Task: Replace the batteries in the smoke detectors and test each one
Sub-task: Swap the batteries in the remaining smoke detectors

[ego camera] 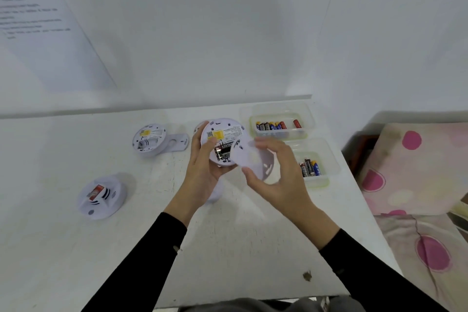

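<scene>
I saw the L hand point(202, 167) w/ its grip curled round the smoke detector point(222, 134), thumb laid across the back, holding it up off the surface point(76, 248) near mid-frame. The detector's back faced me: yellow label toward 12 o'clock, batt. compartment uncovered w/ a dark battery point(222, 152) seated in it. The R hand point(276, 175) pinched the round white cover plate point(249, 157) between thumb and fingertips. The plate was tilted, at approx. 4 o'clock of the detector, its edge overlapping the compartment.

At 9 o'clock of the held unit, a second detector point(149, 140) lay back-up on the surface, compartment uncovered, w/ a loose mounting plate point(178, 142) touching its 3 o'clock side. At 8 o'clock, well apart, a third detector point(101, 196) lay face-up w/ a red sticker on top. Something white and rounded point(215, 192) showed under the L wrist; I couldn't tell what it was.

At 2 o'clock sat a clear tub point(278, 109) holding a row of blue, black and red cells. Just beside it, at 4 o'clock, a second clear tub point(326, 154) held a few more. Far L, a printed sheet point(38, 33) on the wall, text too blurred to read. Far R, a bed point(417, 185) w/ a pink-spotted cover.
</scene>
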Action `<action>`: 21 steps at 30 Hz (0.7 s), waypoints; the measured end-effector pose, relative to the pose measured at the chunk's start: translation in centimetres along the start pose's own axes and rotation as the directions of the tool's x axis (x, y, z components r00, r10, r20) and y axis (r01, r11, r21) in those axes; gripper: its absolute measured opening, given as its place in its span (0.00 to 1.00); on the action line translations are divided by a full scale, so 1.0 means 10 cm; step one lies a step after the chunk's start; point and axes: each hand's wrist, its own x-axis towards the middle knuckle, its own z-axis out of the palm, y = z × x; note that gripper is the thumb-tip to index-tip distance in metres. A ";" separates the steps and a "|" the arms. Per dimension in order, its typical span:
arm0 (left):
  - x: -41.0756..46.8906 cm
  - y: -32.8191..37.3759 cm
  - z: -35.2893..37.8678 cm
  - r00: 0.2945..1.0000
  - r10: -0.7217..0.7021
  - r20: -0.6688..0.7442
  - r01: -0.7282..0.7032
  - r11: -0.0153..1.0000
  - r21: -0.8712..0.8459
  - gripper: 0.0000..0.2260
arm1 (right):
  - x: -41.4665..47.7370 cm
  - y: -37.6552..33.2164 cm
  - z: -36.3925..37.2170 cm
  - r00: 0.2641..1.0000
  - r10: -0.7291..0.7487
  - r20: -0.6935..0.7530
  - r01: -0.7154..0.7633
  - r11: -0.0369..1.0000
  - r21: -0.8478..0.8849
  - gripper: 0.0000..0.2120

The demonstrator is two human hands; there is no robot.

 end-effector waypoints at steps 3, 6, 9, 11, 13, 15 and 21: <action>0.00 -0.03 0.09 1.000 0.013 0.012 -0.013 0.999 -0.032 0.19 | 0.18 -0.05 0.09 0.995 0.087 -0.056 -0.087 0.996 0.006 0.25; 0.00 -0.04 0.16 0.999 0.011 0.048 -0.007 0.998 -0.069 0.18 | 0.27 -0.04 0.18 0.991 0.116 -0.067 -0.119 0.992 -0.045 0.26; 0.02 -0.03 0.19 1.000 0.008 0.023 -0.007 0.999 -0.053 0.19 | 0.33 -0.02 0.24 0.991 0.113 -0.069 -0.121 0.983 -0.135 0.25; 0.03 -0.02 0.21 1.000 0.030 -0.011 -0.030 0.999 -0.036 0.23 | 0.36 -0.01 0.27 0.993 0.094 -0.074 -0.106 0.977 -0.185 0.26; 0.04 -0.03 0.22 0.998 0.061 -0.024 -0.062 0.998 -0.029 0.19 | 0.37 -0.02 0.28 0.993 0.092 -0.072 -0.105 0.973 -0.203 0.26; 0.05 -0.04 0.22 0.996 0.080 -0.025 -0.081 0.996 -0.042 0.14 | 0.37 -0.03 0.28 0.994 0.082 -0.069 -0.096 0.971 -0.217 0.27; 0.07 -0.05 0.25 0.998 0.054 -0.041 -0.057 0.996 -0.069 0.22 | 0.38 -0.03 0.31 0.995 0.096 -0.041 -0.102 0.976 -0.193 0.28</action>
